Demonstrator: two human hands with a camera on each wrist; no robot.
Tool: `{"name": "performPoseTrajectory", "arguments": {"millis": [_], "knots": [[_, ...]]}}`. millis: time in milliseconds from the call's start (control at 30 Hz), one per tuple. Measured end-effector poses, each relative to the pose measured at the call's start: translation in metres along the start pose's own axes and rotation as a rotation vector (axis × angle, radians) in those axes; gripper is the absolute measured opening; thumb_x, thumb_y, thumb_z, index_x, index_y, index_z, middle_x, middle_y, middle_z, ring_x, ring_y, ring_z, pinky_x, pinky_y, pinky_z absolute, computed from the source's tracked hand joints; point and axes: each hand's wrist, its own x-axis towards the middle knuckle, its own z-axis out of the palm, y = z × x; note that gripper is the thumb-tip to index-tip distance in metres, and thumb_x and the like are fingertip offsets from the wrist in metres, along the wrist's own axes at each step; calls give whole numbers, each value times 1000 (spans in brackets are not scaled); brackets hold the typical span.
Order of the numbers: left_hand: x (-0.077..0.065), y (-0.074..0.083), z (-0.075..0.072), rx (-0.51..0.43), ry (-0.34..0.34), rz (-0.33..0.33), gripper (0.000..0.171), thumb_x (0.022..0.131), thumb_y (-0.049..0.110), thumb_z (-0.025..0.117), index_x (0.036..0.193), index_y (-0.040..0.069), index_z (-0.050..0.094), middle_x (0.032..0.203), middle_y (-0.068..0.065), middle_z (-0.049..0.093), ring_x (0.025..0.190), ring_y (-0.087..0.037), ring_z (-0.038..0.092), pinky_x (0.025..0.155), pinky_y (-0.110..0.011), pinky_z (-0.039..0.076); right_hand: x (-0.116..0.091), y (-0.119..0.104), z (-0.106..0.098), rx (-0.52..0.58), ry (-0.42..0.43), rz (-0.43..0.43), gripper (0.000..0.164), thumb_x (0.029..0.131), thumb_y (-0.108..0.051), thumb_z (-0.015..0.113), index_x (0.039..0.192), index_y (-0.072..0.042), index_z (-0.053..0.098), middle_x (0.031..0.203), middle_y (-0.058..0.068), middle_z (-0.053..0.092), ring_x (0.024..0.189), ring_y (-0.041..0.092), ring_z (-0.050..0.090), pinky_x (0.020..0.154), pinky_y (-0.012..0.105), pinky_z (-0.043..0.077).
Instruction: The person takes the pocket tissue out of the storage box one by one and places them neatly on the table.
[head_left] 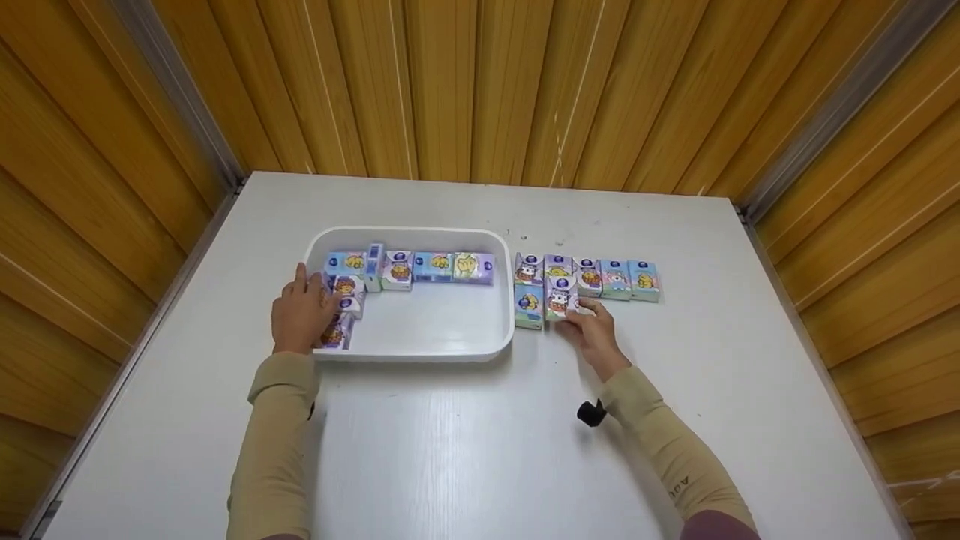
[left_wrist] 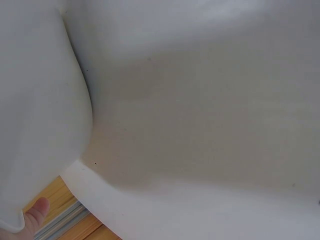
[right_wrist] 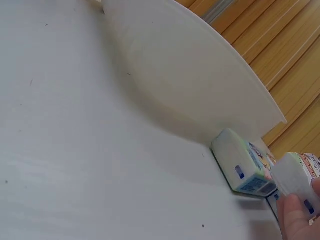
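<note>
Packet [head_left: 559, 294]: boxy, purple-and-white, cartoon-printed, pale-sided; right hand [head_left: 596, 334] pinches it. Left hand [head_left: 299, 313] at tray rim [head_left: 412, 358], grip unclear.

The white table [head_left: 450, 442] (faintly grained, with small specks [head_left: 523, 237] on its far half) has a wood-look back wall [head_left: 442, 90] beyond it, a left wall [head_left: 67, 225] and right wall [head_left: 885, 262] beside it, and a grey left post [head_left: 180, 90] and right post [head_left: 847, 97] rising by its far corners.

Packs [head_left: 433, 264] in tray [head_left: 427, 322]; others [head_left: 529, 304] right (perhaps touching it).
</note>
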Motion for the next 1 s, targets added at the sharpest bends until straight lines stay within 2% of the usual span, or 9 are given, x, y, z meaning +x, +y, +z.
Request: {"name": "performPoseTrajectory", "arguments": {"millis": [167, 267, 333, 400, 500, 667, 1000], "knots": [[1, -1, 1, 10, -1, 0, 66, 88, 45, 43, 138, 4, 27, 147, -20, 11, 126, -43, 26, 96, -57, 31, -1, 7, -6, -34, 9, 48, 47, 84, 5, 49, 127, 1, 31, 113, 15, 45, 77, 12, 59, 97, 33, 41], [1, -2, 2, 13, 35, 27, 65, 88, 45, 43, 136, 3, 31, 146, -22, 14, 123, -44, 31, 92, -57, 35, 0, 11, -8, -91, 23, 48, 47, 84, 2, 51, 127, 0, 32, 101, 10, 50, 74, 12, 58, 88, 31, 47], [0, -3, 2, 12, 56, 40, 65, 88, 45, 44, 135, 3, 32, 145, -22, 16, 122, -44, 32, 90, -57, 36, 1, 13, -9, -144, 35, 40, 46, 84, -1, 52, 126, -2, 34, 88, 7, 54, 69, 12, 57, 76, 28, 50], [0, -4, 2, 11, 75, 50, 65, 87, 45, 44, 134, 2, 33, 145, -23, 17, 120, -44, 34, 89, -57, 37, 2, 14, -9, -211, 41, 18, 43, 84, -4, 53, 124, -3, 37, 76, 3, 56, 62, 12, 55, 62, 26, 48], [0, -3, 3, 14, 61, 38, 65, 88, 46, 43, 135, 3, 32, 145, -22, 16, 122, -44, 32, 92, -57, 35, 3, 16, -9, -320, 57, -17, 39, 84, -8, 55, 121, -4, 41, 65, 2, 58, 55, 12, 52, 50, 24, 42], [1, -2, 3, 20, 34, 25, 66, 88, 46, 42, 137, 3, 30, 146, -22, 14, 124, -44, 30, 94, -57, 33, 6, 17, -10, -405, 64, -49, 38, 82, -8, 56, 116, -1, 42, 62, 1, 57, 50, 11, 50, 46, 24, 41], [1, -1, 3, 19, 25, 10, 66, 88, 46, 42, 137, 3, 29, 146, -21, 13, 125, -43, 29, 95, -57, 32, 12, 15, -13, -509, 35, -30, 39, 83, -16, 58, 116, -2, 42, 63, 3, 56, 48, 10, 52, 43, 23, 45]]}}
